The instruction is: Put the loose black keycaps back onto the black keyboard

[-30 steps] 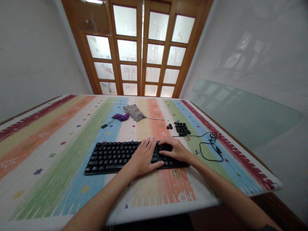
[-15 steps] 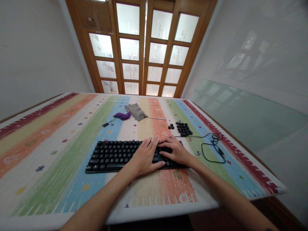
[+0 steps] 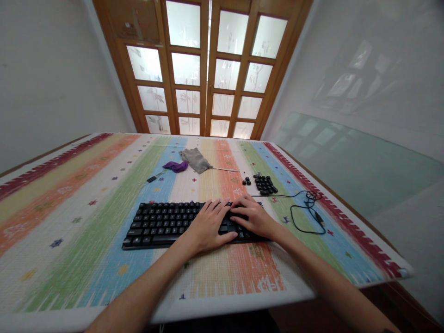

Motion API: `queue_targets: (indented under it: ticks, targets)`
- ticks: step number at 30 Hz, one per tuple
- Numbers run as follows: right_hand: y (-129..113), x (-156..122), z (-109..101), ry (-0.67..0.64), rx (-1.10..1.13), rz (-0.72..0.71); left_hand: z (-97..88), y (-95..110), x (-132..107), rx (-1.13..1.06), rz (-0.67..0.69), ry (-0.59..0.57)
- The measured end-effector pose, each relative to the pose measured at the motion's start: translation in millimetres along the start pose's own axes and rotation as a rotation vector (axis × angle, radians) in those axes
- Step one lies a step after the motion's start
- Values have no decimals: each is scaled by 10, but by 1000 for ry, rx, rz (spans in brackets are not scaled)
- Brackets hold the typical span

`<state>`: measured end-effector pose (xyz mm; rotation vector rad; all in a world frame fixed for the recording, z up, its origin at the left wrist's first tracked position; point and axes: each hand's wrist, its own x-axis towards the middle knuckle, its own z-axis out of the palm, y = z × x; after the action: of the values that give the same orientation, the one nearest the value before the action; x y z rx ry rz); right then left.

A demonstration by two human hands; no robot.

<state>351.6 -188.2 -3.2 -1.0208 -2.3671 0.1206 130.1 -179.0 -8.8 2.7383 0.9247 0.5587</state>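
A black keyboard (image 3: 163, 224) lies across the striped tablecloth, its right part mostly covered by my hands. My left hand (image 3: 210, 224) rests flat over the keys right of the middle, fingers stretched towards the back edge and thumb out to the right. Beside it, my right hand (image 3: 255, 217) bends over the right end of the keyboard. Its thumb and index fingertips come close together at the keys near my left fingers; whatever lies between them is too small to make out. Loose black keycaps (image 3: 266, 185) sit grouped behind the keyboard, with several smaller ones (image 3: 247, 181) to their left.
A coiled black USB cable (image 3: 308, 208) lies to the right. Further back are a grey cloth (image 3: 196, 160), a thin rod (image 3: 225, 169), a purple cloth (image 3: 175, 166) and a small black object (image 3: 151, 179). A wooden glazed door (image 3: 208, 69) stands behind the table.
My hands stay in almost the same place, with only a very slight shift of the right fingers. The view has tilted a little; the other things lie as before.
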Motion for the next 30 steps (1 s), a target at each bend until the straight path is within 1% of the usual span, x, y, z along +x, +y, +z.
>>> queue_targets:
  ticks: [9, 14, 17, 20, 25, 27, 30]
  targets:
    - [-28, -4, -1, -3, -74, -7, 53, -33, -4, 23, 18, 25]
    - [-66, -6, 17, 8, -187, -93, 49, -26, -1, 29, 14, 28]
    - [-69, -9, -3, 1, -194, -111, 56, -30, -1, 31, 25, 40]
    - [-48, -21, -66, -14, -123, -72, 63, -36, -1, 47, 44, 47]
    - [15, -66, -180, 23, -7, 63, 57, -28, 6, 100, 52, 22]
    - [28, -77, -205, 28, 20, 109, 52, -24, 9, 108, 60, 22]
    - [17, -76, -221, 15, 60, 142, 38, -23, 13, 115, 74, 22]
